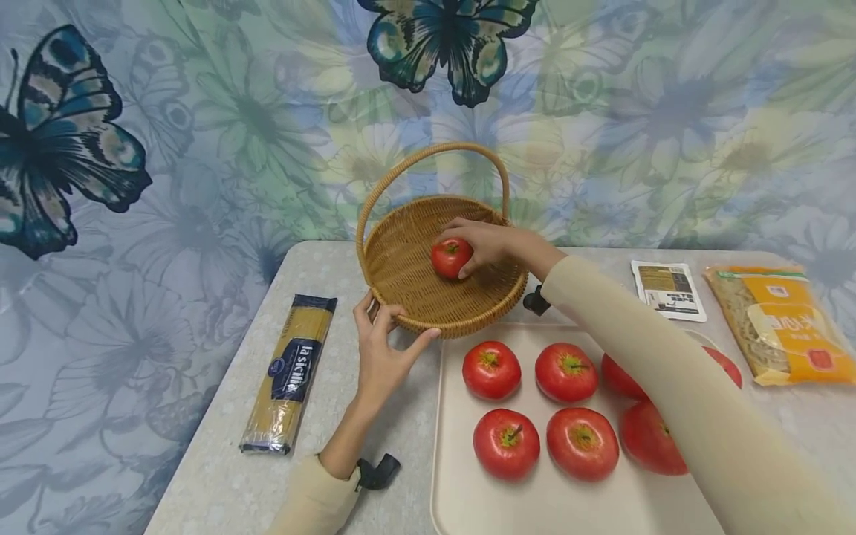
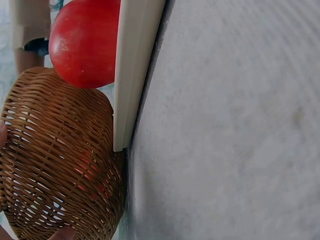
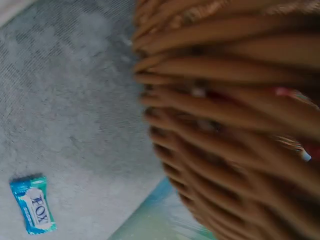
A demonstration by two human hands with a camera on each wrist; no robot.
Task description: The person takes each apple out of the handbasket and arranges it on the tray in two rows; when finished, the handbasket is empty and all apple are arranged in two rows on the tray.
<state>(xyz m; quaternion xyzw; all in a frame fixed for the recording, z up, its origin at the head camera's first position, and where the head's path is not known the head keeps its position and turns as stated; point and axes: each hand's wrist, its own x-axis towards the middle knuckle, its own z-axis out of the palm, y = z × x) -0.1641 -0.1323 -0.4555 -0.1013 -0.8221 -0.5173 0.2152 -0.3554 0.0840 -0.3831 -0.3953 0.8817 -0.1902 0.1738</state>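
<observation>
A brown wicker basket (image 1: 414,290) with a tall arched handle stands at the back of the table, its opening tilted toward me. Inside it, my right hand (image 1: 484,244) grips a red apple (image 1: 449,260), fingers over the top and thumb at the lower side. My left hand (image 1: 388,349) pinches the basket's front left rim between thumb and fingers. The left wrist view shows the woven side of the basket (image 2: 60,155) with fingertips at its edge. In the right wrist view the basket's weave (image 3: 235,110) fills the right side, hiding the hand.
A cream tray (image 1: 455,475) holds several red apples (image 1: 506,443), partly covered by the right sleeve. Left lies a spaghetti pack (image 1: 290,375); right, a white packet (image 1: 669,290) and an orange-and-clear bag (image 1: 782,327). A small blue wrapped packet (image 3: 34,205) shows in the right wrist view.
</observation>
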